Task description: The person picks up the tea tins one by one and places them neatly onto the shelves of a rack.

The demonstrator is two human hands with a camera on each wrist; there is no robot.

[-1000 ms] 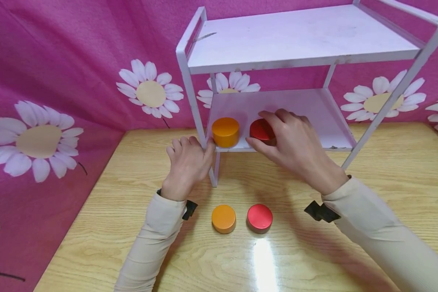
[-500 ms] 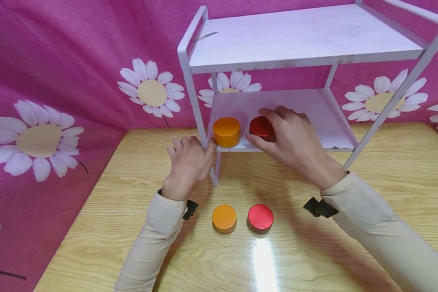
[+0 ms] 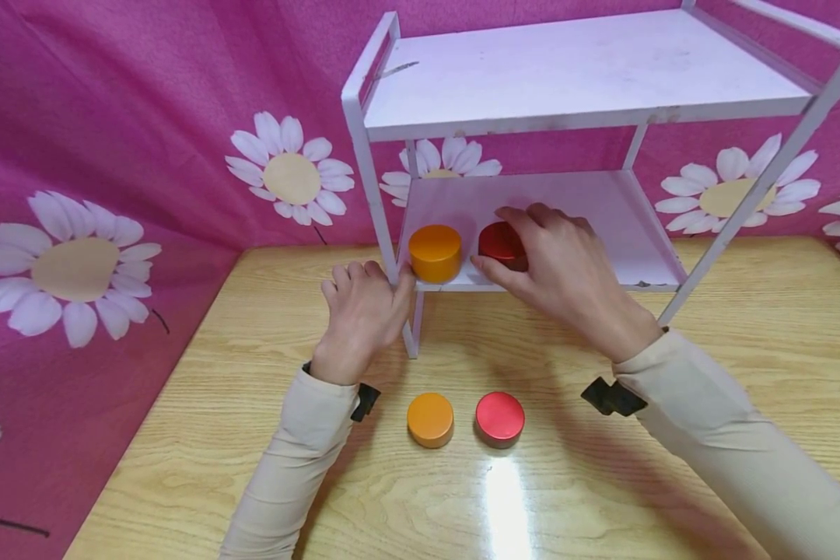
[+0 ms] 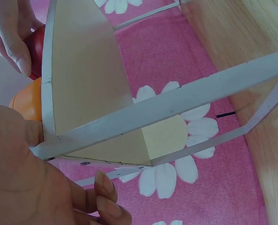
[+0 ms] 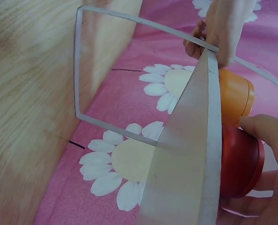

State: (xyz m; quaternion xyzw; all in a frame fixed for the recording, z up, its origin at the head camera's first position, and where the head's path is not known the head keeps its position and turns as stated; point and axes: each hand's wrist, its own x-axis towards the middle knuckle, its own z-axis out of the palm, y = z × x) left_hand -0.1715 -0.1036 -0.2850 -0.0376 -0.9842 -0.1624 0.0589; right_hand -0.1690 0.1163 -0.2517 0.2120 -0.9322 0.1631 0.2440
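Observation:
A red round lidded jar stands on the lower shelf of a white two-tier rack. My right hand holds it, thumb at the front and fingers around the back. The right wrist view shows the red jar between thumb and fingers, its base at the shelf. Just left of it stands an orange jar of like shape. My left hand grips the rack's front left post at lower-shelf height. In the left wrist view its thumb lies at the shelf corner, fingers curled on the outer side.
An orange round piece and a red round piece sit side by side on the wooden table, in front of the rack. A pink cloth with daisies hangs behind and at the left. The rack's upper shelf overhangs the lower one.
The view has shifted very slightly. Both hands keep their places, the right on the red jar and the left at the rack's post.

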